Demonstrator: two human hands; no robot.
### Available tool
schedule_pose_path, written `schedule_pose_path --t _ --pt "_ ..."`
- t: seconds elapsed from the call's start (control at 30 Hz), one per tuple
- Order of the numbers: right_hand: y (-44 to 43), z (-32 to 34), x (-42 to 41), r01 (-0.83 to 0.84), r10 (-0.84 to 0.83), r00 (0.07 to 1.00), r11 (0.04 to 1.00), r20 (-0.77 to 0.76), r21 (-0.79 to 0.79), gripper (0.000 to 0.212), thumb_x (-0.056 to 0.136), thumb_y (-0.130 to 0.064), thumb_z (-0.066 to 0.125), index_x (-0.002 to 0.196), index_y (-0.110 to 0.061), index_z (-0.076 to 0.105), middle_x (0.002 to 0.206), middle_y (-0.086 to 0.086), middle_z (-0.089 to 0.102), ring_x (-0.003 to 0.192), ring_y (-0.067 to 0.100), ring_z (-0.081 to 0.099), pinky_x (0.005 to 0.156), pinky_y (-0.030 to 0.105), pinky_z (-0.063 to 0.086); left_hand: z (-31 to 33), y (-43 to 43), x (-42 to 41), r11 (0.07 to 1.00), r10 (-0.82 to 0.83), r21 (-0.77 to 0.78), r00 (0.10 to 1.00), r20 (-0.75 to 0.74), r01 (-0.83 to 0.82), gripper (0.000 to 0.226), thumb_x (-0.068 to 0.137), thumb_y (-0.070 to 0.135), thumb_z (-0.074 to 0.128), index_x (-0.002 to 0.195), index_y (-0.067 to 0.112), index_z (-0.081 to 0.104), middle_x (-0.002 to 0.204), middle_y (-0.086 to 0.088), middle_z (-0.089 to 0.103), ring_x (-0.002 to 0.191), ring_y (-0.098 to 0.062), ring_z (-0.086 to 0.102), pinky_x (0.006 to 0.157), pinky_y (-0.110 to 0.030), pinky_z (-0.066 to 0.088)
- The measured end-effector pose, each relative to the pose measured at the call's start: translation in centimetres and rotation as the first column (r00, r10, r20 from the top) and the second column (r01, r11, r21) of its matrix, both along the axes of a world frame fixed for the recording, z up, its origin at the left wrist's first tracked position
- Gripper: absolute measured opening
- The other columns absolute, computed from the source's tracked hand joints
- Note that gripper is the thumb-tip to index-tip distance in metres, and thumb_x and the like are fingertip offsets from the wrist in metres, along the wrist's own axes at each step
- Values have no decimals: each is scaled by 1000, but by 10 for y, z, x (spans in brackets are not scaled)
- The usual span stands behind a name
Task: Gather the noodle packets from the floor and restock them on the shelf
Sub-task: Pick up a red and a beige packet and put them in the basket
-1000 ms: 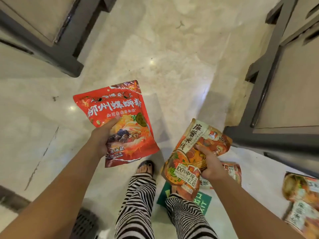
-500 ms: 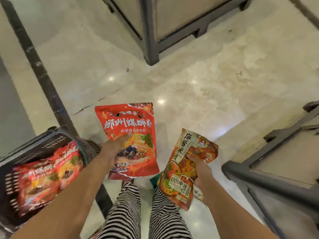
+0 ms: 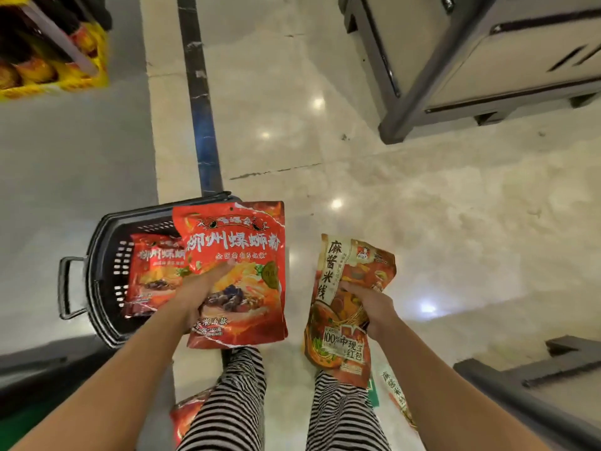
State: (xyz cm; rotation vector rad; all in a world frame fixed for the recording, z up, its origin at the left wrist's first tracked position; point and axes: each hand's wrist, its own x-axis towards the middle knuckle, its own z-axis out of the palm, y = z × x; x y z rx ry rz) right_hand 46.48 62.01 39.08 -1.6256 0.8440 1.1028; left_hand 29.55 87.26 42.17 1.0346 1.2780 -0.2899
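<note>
My left hand (image 3: pixel 198 296) grips a red noodle packet (image 3: pixel 237 252) with white lettering, held flat above the right rim of a black basket (image 3: pixel 97 281). Inside the basket lies another red packet (image 3: pixel 153 275) of the same kind. My right hand (image 3: pixel 370 304) holds an orange-brown noodle packet (image 3: pixel 344 275) upright, to the right of the red one. A red packet (image 3: pixel 185 415) lies on the floor by my left leg. An orange packet (image 3: pixel 395 395) lies on the floor under my right forearm, partly hidden.
A shelf with yellow-edged goods (image 3: pixel 52 50) is at the top left. A dark floor strip (image 3: pixel 198 102) runs up from the basket. A grey display unit (image 3: pixel 471 66) stands at the top right, another grey base (image 3: pixel 533 385) at the lower right. My striped trouser legs (image 3: pixel 240 402) are below.
The view has swung left, bringing the basket fully under my left hand and the shelf into sight. Both hands still hold their packets; the red one now hangs over the basket rim.
</note>
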Motion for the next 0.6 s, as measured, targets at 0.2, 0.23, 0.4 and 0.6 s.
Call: schedule_pose_path --t 0.2,0.23,0.4,0.6 --pt "116 -9 -56 -125 126 992 992 -28 2 51 60 -9 91 104 1 68 87 19 75 77 34 74 74 49 60 -27 103 -101 985 170 -19 978 -118 -173 106 41 70 90 127 15 59 128 -18 65 116 -42 62 104 -61 41" --pt "134 -12 -64 -148 148 988 989 -30 4 52 60 -10 92 105 0 67 88 19 75 76 34 74 72 47 61 -28 116 -114 980 193 -32 973 -128 -198 102 41 66 92 123 13 62 118 -18 70 106 -40 67 98 -58 48" --pt "203 -26 -98 -244 246 969 969 -38 37 44 64 -12 90 102 -4 70 89 16 76 78 32 74 74 46 61 -42 168 -162 960 264 -52 948 -179 -277 94 47 56 91 121 8 60 108 -22 72 96 -45 69 94 -60 50" --pt "255 -71 -114 -328 333 935 943 -120 57 45 65 -12 89 106 -6 70 91 17 76 80 33 74 73 48 60 -76 203 -184 961 259 -31 935 -243 -274 77 55 49 86 113 6 60 102 -21 72 88 -42 71 80 -48 56"
